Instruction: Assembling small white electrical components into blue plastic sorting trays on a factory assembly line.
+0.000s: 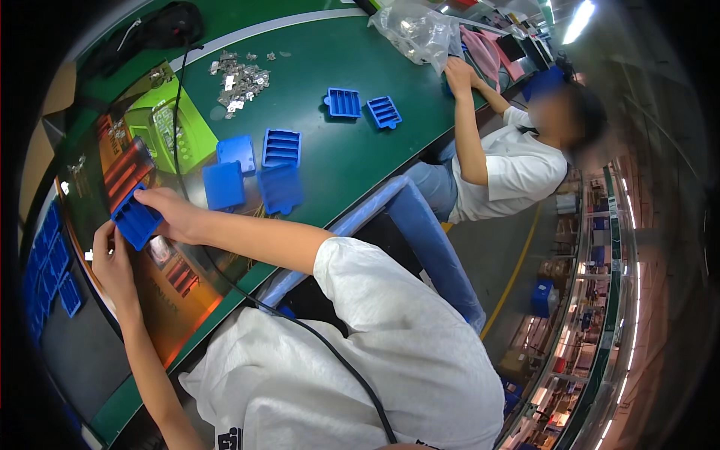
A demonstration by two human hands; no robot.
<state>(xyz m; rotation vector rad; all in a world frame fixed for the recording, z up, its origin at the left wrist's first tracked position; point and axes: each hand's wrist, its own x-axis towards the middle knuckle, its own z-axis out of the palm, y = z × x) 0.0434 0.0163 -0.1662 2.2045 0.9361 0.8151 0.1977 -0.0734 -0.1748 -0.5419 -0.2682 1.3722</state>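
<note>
A small blue plastic compartment tray [136, 220] with parallel dividers is held up over the left part of the table. My right hand [172, 214] grips its right side, the thumb over its upper edge. At its lower left, my left hand [114, 264] has bent fingers against the tray's corner. A tiny white piece [88, 255] shows beside those fingers; whether they touch it I cannot tell. Right of my hands are flat blue pieces [223, 185] and another divided tray [282, 148]. Farther off is a pile of small metal parts [244, 84].
Printed orange sheets [180, 330] and a green sheet [161, 124] cover part of the green table [315, 56]. A black cable [330, 356] crosses them. Several blue trays [54, 259] lie at the far left. A co-worker [510, 161] at right handles a clear plastic bag [416, 34].
</note>
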